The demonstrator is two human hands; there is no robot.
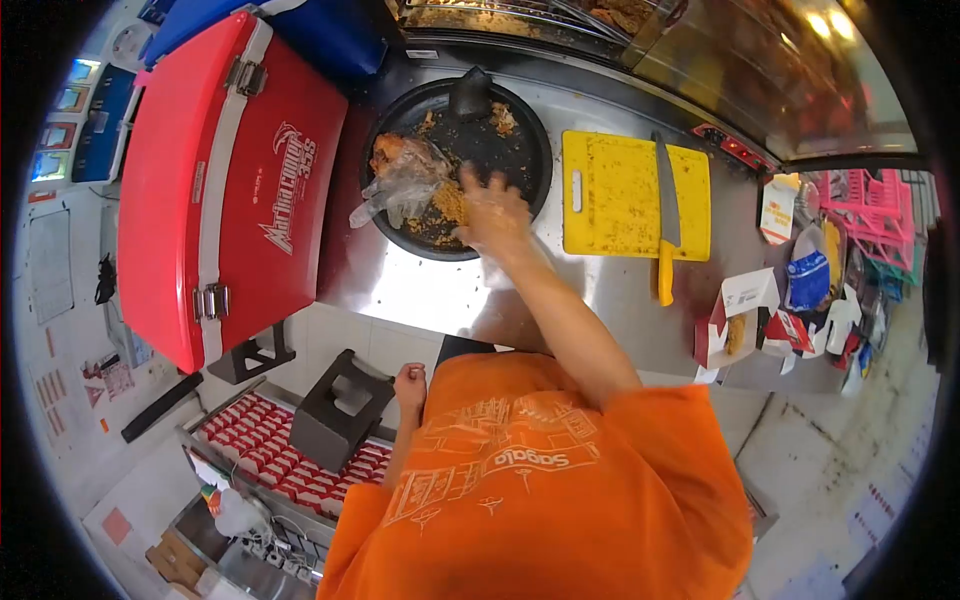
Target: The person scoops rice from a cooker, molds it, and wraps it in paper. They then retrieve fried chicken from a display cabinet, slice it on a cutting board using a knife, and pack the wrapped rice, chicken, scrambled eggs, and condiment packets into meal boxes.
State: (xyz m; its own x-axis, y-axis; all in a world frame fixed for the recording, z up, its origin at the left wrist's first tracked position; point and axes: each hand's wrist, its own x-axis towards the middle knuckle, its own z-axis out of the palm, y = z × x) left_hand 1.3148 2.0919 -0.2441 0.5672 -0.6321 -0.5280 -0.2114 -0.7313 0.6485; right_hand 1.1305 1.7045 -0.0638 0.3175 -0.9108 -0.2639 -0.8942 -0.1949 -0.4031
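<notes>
Over the right part of a round black tray [520,150], my right hand [495,215] is spread beside a pile of golden crumbs [450,203], its fingertips slightly blurred. Fried food [405,155] partly covered by a crumpled clear plastic bag [400,190] lies on the tray's left side. A dark object [470,95] sits at the tray's far edge, and more crumbs are scattered about. My left hand [410,378] hangs low by my side, below the counter's front edge, with its fingers curled; whether it holds anything is too small to tell.
Right of the tray, a knife [668,200] lies across a yellow cutting board [610,190]. A large red cooler box [230,190] stands at left. Food boxes [735,325] and packets [808,280] crowd the right. A glass display case [740,80] borders the counter's back.
</notes>
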